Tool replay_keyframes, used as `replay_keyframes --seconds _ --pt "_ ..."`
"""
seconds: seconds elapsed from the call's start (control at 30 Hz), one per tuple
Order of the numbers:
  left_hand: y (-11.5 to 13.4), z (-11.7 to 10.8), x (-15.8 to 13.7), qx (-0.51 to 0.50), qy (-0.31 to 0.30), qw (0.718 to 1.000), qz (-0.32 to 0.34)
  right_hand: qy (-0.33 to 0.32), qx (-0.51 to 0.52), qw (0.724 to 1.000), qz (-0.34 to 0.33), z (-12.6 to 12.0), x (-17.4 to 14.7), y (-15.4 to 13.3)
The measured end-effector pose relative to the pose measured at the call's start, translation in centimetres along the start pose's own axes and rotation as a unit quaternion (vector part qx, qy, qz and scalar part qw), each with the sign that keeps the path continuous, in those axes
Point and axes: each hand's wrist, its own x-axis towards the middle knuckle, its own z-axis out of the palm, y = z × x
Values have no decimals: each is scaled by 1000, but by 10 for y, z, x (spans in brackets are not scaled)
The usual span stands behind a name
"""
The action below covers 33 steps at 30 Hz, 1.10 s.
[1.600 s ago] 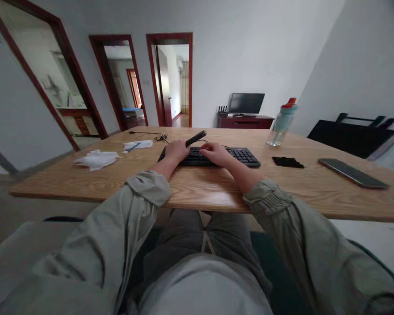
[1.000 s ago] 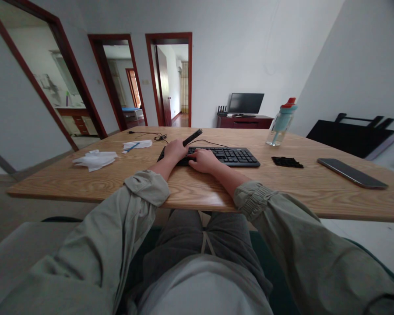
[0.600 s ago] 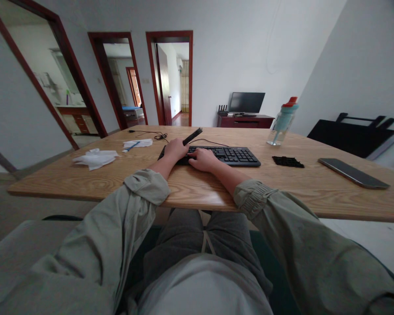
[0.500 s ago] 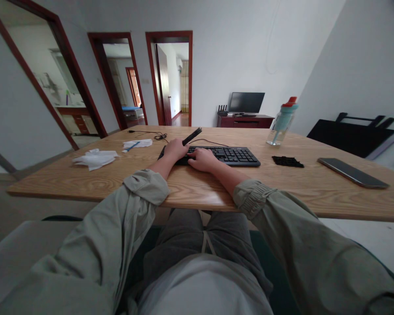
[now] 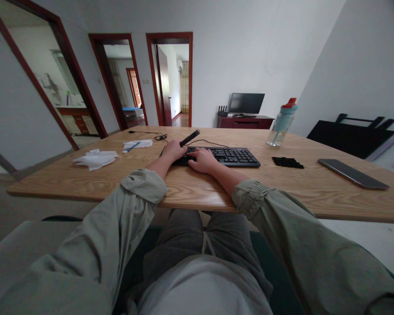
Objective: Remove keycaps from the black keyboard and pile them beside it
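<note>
A black keyboard (image 5: pixel 238 156) lies on the wooden table in front of me, its left part covered by my hands. My left hand (image 5: pixel 173 151) is closed around a slim black stick-like tool (image 5: pixel 189 138), whose far end points up and right; its exact kind I cannot make out. The left hand is at the keyboard's left end. My right hand (image 5: pixel 202 160) lies on the keys just beside it, thumb stretched to the left and fingers reaching forward. Its fingertips are partly hidden.
On the left are crumpled white tissues (image 5: pixel 96 159) and a blue-and-white toothbrush-like stick (image 5: pixel 131 147). A black cable (image 5: pixel 160 137) lies behind. To the right are a pile of small black pieces (image 5: pixel 287 162), a water bottle (image 5: pixel 280 124) and a dark flat slab (image 5: pixel 352 173).
My left hand and the black tool have shifted slightly left and down. My right hand has stayed almost in place on the keys.
</note>
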Motion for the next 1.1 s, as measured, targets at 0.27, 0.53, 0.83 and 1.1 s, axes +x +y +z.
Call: replay_keyframes --seconds 0.27,0.53,0.83,1.1 --pt "1 -2 -3 -24 8 999 -24 36 -4 998 -42 2 -1 -2" --pt "2 -1 -5 -112 2 994 -19 58 -20 994 -86 9 19 3" --pt "3 1 -6 -135 10 990 32 53 -8 995 -80 10 19 0" --pt "8 -3 -11 -159 15 987 25 47 -4 996 -72 12 20 1"
